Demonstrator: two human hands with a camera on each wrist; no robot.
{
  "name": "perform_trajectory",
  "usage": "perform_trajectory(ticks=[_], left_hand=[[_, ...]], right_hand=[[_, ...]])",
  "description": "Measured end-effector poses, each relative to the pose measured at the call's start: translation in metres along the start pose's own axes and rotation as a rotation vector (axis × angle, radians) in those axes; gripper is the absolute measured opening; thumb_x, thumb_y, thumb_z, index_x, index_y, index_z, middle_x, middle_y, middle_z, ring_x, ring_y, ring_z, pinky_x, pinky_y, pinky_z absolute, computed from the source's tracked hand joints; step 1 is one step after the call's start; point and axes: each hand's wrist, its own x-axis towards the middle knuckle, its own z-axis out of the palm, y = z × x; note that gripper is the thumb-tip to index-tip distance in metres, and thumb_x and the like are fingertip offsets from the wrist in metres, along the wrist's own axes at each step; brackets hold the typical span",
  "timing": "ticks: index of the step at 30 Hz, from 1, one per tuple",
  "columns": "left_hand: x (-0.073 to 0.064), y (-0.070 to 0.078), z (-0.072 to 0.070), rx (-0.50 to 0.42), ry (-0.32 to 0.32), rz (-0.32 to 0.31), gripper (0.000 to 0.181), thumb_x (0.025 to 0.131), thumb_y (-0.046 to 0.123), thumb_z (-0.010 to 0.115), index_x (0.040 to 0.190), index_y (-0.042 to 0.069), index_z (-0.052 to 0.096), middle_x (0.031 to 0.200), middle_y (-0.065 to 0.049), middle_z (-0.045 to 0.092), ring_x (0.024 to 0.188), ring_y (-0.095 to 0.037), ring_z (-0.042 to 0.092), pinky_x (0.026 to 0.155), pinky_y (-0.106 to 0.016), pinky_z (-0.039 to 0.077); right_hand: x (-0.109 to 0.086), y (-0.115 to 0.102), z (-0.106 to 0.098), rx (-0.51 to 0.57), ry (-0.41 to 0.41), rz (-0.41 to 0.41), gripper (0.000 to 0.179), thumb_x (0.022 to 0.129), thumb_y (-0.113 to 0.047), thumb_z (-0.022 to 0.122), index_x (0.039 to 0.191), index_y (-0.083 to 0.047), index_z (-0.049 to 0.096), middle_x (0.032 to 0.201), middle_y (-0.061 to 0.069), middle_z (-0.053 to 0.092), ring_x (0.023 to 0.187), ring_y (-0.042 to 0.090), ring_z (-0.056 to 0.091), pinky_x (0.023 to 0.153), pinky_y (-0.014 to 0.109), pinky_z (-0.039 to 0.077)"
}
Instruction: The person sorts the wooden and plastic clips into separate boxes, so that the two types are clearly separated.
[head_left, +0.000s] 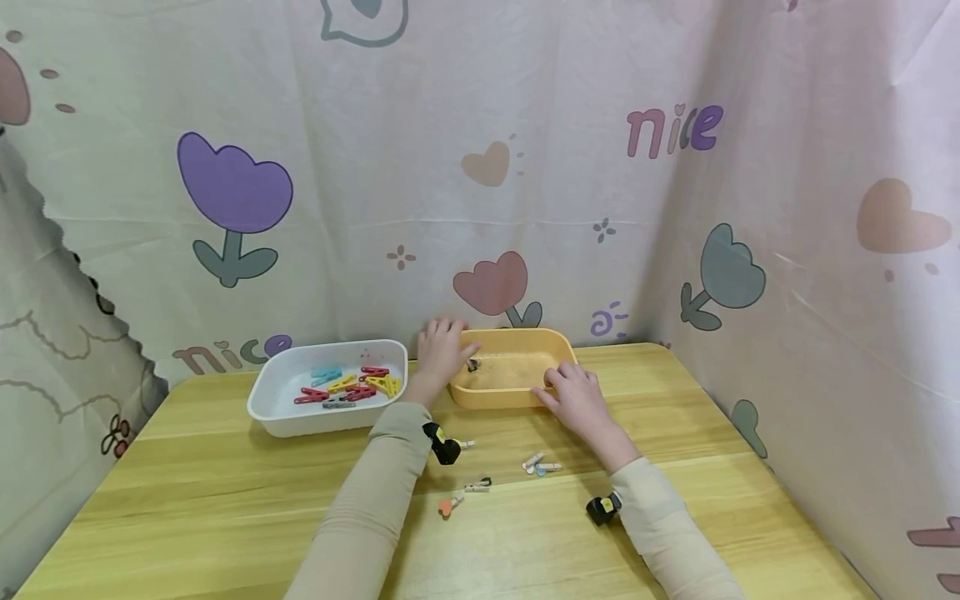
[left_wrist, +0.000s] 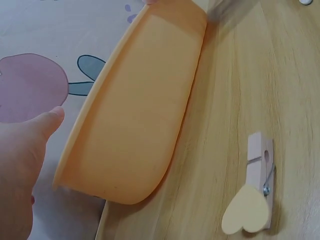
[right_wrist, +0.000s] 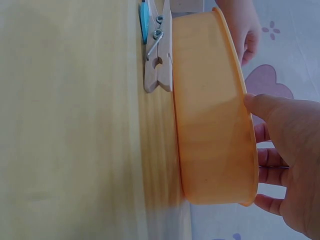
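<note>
A shallow yellow-orange plastic basket stands against the back curtain. My right hand grips its near right rim, thumb outside and fingers over the edge, as the right wrist view shows. At the basket's left end is my left hand, its thumb stretched out over the corner. In the left wrist view that thumb stands apart from the rim; the other fingers are mostly hidden. A small dark item lies inside the basket, too small to identify. Near the left wrist lies a wooden clothespin with a cream heart.
A white basket on the left holds several red, yellow, blue and grey plastic clothespins. More small wooden clothespins lie on the table before the orange basket: one with an orange tip, a pale one, and a blue-trimmed one.
</note>
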Motion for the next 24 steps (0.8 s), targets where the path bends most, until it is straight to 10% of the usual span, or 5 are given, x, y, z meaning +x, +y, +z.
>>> perform_trajectory(ticks=[24], left_hand=[[-0.015,0.005,-0.017,0.045,0.008,0.118,0.044,0.092,0.052,0.06,0.121,0.019,0.062,0.124,-0.007,0.057,0.12,-0.029,0.046,0.101,-0.05,0.039]], right_hand=[[0.002,0.001,0.001,0.004,-0.004,0.006,0.029,0.092,-0.043,0.063,0.09,-0.015,0.061,0.087,0.002,0.054,0.085,0.022,0.052,0.089,0.05,0.042]])
